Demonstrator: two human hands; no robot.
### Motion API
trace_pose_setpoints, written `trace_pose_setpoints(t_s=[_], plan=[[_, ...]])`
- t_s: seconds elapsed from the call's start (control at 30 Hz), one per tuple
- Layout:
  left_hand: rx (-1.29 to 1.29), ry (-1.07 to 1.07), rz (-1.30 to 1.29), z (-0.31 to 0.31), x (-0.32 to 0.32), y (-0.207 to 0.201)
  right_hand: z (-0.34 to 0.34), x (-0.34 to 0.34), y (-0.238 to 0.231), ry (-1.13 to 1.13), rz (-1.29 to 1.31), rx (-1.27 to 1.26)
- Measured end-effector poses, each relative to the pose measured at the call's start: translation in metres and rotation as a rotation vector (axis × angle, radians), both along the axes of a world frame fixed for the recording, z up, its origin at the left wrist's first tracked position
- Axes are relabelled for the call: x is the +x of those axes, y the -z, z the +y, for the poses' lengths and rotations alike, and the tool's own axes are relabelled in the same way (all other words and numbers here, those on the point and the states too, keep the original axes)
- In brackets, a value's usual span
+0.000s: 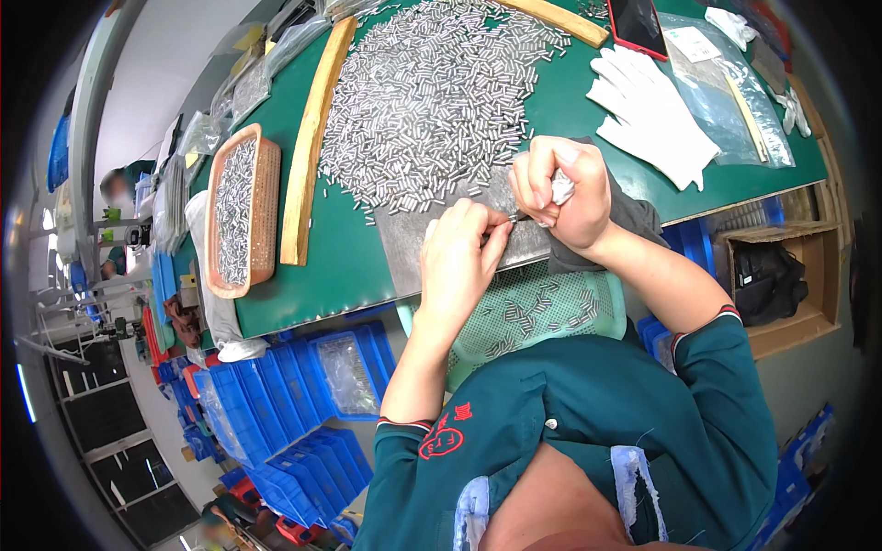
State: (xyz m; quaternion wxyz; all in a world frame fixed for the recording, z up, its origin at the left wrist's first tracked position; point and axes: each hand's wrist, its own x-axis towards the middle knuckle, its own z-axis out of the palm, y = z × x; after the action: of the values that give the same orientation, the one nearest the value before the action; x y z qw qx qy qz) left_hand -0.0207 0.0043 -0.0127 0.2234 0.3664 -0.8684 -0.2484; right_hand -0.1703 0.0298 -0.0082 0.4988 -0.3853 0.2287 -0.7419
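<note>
Pinching a single small metal pin between thumb and forefinger, the left hand brings it to the right hand, which is closed around a crumpled white cloth with the fingers curled tight. The pin sits just where the two hands meet, over a grey metal sheet at the near edge of the green table. By the look of it the step in hand is wiping or checking one pin at a time; whether the cloth already touches the pin is too small to tell.

At twelve o'clock from the hands a broad heap of loose pins covers the table, fenced by a wooden strip at ten o'clock and another wooden strip at the far edge. At six o'clock, below the table edge and close to the person's body, a green mesh basket holds a thin scatter of pins. At nine o'clock a brown woven tray is filled with more of them. White gloves lie at two o'clock, next to clear plastic bags. Blue bins are stacked on the floor at seven o'clock.

The next move probably calls for a delicate release of so small a piece, and then a clean pick of just one pin from a dense pile.
</note>
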Motion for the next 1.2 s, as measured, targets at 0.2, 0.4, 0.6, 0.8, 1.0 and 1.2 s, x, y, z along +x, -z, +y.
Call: trace_pose_setpoints(t_s=[0.2,0.4,0.6,0.8,1.0,1.2], plan=[[-0.051,0.019,-0.060,0.001,-0.001,-0.006,0.003,0.002,0.000,0.003,0.143,-0.042],[-0.172,0.048,-0.184,-0.002,-0.001,-0.011,-0.004,0.002,0.006,-0.009,0.211,-0.026],[-0.092,0.109,-0.223,-0.004,-0.003,-0.020,-0.003,-0.001,-0.004,0.077,-0.023,0.005],[-0.141,0.252,-0.229,-0.008,0.005,-0.023,-0.004,-0.002,-0.001,0.050,-0.003,0.025],[0.054,0.022,-0.096,0.004,0.006,-0.021,-0.002,0.001,-0.002,-0.028,0.032,0.020],[-0.099,-0.024,-0.150,0.007,-0.002,-0.008,-0.001,0.000,-0.002,-0.038,0.036,0.039]])
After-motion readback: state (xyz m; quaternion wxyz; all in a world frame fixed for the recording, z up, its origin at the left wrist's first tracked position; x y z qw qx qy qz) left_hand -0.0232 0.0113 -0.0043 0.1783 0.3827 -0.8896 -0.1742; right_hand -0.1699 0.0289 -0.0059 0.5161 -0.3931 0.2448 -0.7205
